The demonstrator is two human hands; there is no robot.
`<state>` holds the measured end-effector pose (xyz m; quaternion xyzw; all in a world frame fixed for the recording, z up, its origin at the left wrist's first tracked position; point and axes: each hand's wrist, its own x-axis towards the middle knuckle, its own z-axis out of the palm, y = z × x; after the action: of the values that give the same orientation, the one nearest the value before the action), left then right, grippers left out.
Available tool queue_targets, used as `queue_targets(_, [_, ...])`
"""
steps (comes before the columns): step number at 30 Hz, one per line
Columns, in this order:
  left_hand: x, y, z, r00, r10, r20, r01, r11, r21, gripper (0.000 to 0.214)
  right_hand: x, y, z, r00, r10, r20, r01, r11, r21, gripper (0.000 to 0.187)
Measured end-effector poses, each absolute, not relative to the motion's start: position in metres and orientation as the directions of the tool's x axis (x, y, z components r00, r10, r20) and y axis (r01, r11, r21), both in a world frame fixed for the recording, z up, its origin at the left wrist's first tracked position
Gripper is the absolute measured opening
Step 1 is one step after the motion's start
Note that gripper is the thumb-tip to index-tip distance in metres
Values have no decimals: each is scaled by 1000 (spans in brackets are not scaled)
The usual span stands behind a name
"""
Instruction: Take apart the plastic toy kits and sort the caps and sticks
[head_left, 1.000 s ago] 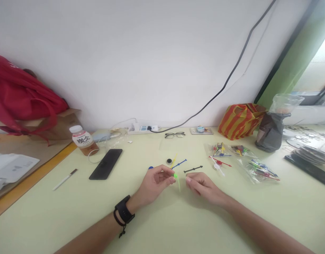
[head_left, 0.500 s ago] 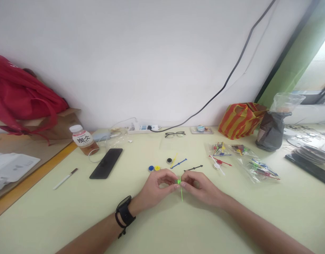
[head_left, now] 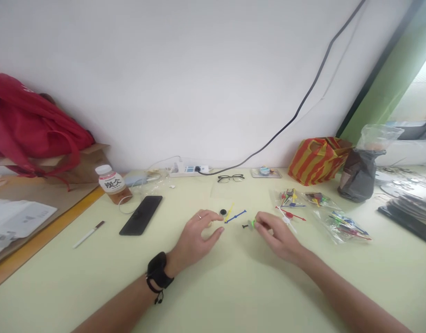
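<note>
The empty left hand [head_left: 200, 236] has thumb and forefinger spread, near a small round black piece [head_left: 223, 212] and a slim blue plastic pointer [head_left: 236, 216]. Farther right, a bright-green plastic piece [head_left: 253, 223] sits pinched in the right hand [head_left: 277, 236] over the pale green desk [head_left: 234, 291].

Pale green tabletop [head_left: 230, 291], its small coloured parts spread across the middle and right.
A black round piece [head_left: 223, 212] lay near a yellow arrow [head_left: 229, 212] and a blue arrow [head_left: 237, 215]; farther right, a red arrow [head_left: 297, 217] and a white arrow [head_left: 292, 225] lay close together, near three clear bags [head_left: 344, 226] of similar parts. Eyeglasses [head_left: 231, 176] rested toward the back, between a power strip [head_left: 189, 171] and a striped bag [head_left: 313, 159]. On the left were a dark phone [head_left: 141, 215], a labelled bottle [head_left: 113, 185] and a slim pen [head_left: 86, 236].
</note>
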<state>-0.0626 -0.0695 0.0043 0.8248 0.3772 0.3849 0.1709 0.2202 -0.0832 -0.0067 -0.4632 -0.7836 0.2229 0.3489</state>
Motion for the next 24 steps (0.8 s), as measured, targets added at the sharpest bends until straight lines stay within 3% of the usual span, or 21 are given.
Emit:
queue_targets(5, [-81, -48, 1, 403, 783, 475, 654, -609, 449, 28, 257, -58, -10, -219, 846, 487, 796, 444, -413, 25])
queue_targets(11, [-89, -38, -11, 429, 812, 396, 663, -581, 472, 21, 281, -41, -26, -169, 893, 417, 927, 287, -240, 28])
queue_targets(16, [-79, -49, -4, 545, 728, 416, 552, -685, 475, 15, 282, -41, -36, -122, 914, 386, 983, 164, -78, 24])
queue_targets(20, [-64, -67, 4, 652, 641, 405, 432, -753, 496, 16, 280, -43, -32, -93, 896, 434, 993, 116, -28, 18])
queue_targets(24, [-53, -80, 4, 726, 584, 362, 355, -770, 530, 18, 268, -51, -21, -243, 862, 445, 941, 321, -108, 9])
